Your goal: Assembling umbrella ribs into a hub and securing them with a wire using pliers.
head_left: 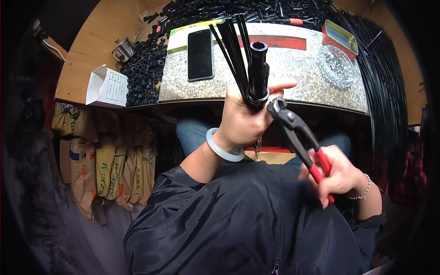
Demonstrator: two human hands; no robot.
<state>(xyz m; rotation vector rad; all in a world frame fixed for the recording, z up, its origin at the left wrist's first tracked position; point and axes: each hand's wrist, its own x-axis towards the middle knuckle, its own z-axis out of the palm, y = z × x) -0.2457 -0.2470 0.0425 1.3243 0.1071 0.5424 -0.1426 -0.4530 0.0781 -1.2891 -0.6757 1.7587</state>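
Pointing its open round mouth up and away from the body, a black stepped tube [259, 75] stands in the left hand [243, 119], in front of the near edge of the desk [82, 59]. The same hand also grips a bunch of thin black strips [233, 50], which fan out above the fist beside the tube. Red-handled pincers [295, 128] slant up from the right hand [339, 172], which is closed round their grips and slightly blurred. Their dark metal head is right by the tube's lower end and the left hand's fingers; whether it touches either cannot be told. The two hands are apart, bridged only by the tool.

A pale bangle [222, 151] circles the left wrist, a beaded bracelet [360, 191] the right. Beyond the hands, a speckled slab [293, 89] lies on the desk, carrying a dark-screened phone [200, 55], a flat red strip [284, 42], a clear glass dish [338, 66] and an open red tin [341, 39]. Small black rings [144, 68] are heaped left of the slab, next to an open white carton [110, 87] and a shiny metal cup [123, 50]. More black parts [256, 8] pile up along the back, and long black rods [380, 87] droop over the right side. Below the desk at left stand brown and yellow sacks [107, 169].
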